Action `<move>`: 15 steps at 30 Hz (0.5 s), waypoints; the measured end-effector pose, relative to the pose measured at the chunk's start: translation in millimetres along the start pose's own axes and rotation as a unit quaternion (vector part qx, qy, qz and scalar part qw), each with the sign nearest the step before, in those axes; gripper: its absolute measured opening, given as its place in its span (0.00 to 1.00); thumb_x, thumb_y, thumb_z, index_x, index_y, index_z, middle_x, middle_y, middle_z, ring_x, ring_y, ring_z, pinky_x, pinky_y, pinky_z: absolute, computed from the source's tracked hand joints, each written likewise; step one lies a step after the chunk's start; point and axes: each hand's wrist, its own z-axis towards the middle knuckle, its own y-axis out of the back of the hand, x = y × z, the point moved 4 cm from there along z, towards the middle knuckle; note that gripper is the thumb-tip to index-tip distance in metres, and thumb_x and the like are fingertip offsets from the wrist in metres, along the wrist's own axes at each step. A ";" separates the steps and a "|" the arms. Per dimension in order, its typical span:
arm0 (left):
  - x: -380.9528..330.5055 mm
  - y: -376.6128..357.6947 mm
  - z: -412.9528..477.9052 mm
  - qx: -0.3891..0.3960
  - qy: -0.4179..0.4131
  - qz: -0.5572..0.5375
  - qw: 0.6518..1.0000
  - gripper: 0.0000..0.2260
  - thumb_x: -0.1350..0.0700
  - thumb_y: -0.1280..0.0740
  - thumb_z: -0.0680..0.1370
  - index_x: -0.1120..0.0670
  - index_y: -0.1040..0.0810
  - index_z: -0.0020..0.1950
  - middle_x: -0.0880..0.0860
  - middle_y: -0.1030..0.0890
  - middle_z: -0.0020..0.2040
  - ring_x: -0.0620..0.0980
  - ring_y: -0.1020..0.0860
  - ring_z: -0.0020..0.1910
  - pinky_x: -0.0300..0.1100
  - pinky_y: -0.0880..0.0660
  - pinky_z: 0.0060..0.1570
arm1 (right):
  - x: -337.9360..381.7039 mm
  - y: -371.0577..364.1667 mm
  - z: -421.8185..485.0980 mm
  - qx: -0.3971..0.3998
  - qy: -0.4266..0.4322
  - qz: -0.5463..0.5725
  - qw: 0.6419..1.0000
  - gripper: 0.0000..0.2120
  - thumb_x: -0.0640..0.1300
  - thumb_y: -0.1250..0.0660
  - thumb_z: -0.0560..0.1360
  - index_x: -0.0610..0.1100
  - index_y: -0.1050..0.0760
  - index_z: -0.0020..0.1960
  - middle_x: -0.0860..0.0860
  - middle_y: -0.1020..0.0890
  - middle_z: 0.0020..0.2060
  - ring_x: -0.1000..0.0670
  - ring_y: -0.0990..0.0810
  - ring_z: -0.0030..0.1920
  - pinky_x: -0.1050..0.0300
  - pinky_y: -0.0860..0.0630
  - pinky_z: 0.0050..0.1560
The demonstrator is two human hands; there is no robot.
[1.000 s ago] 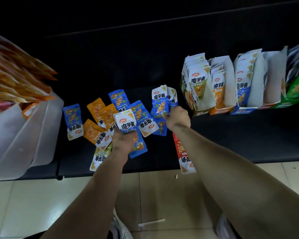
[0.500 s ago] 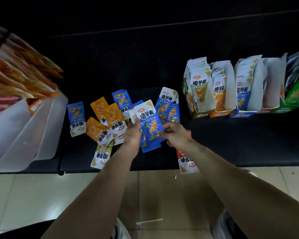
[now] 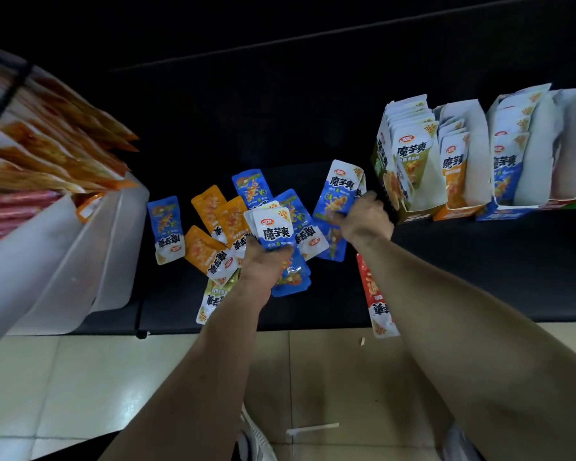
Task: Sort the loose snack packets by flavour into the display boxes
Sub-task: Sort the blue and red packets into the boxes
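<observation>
The snack packets [image 3: 275, 227] in the middle are thin plastic, smooth and shiny. The display boxes [image 3: 479, 154] at 2 o'clock look like stiff paper card, dull white inside. The table [image 3: 479, 267] is black and matt. The tub [image 3: 64, 254] at 9 o'clock is milky, smooth plastic. The floor tiles [image 3: 80, 377] at 7 o'clock are smooth and shiny.

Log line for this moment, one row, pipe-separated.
stage: gathering blue | left hand: grips blue stack | right hand: grips blue packets | loose on table: orange packets, red packet | blue box: part filled
</observation>
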 end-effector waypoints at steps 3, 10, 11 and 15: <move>2.4 0.9 1.4 0.000 0.004 -0.006 1.000 0.20 0.61 0.26 0.74 0.56 0.30 0.61 0.54 0.19 0.49 0.53 0.18 0.44 0.46 0.21 0.41 | -1.5 -3.2 0.7 -0.006 0.007 -0.020 1.000 0.33 0.58 0.24 0.71 0.41 0.32 0.65 0.42 0.25 0.62 0.39 0.25 0.62 0.43 0.25 0.57; 8.1 -2.5 -1.2 0.001 0.028 -0.041 0.999 0.20 0.61 0.27 0.74 0.52 0.31 0.61 0.55 0.19 0.52 0.57 0.18 0.48 0.53 0.20 0.50 | -5.6 13.9 -5.9 -0.009 0.061 0.125 0.990 0.10 0.40 0.32 0.79 0.45 0.31 0.57 0.50 0.23 0.46 0.43 0.20 0.50 0.51 0.25 0.44; 7.9 -3.4 -1.6 0.003 0.026 -0.042 0.999 0.19 0.62 0.28 0.74 0.52 0.31 0.62 0.54 0.19 0.51 0.55 0.18 0.47 0.52 0.20 0.49 | -5.4 20.7 -9.4 -0.024 0.079 0.154 0.985 0.09 0.38 0.34 0.79 0.47 0.31 0.56 0.52 0.23 0.44 0.44 0.20 0.48 0.51 0.23 0.44; 3.3 -9.3 -3.9 0.017 0.024 -0.064 0.997 0.21 0.63 0.28 0.75 0.50 0.31 0.63 0.54 0.18 0.52 0.55 0.17 0.46 0.53 0.19 0.46 | -2.3 39.5 -35.7 -0.004 0.139 0.246 0.959 0.14 0.36 0.34 0.80 0.47 0.27 0.63 0.56 0.23 0.45 0.55 0.23 0.46 0.64 0.27 0.44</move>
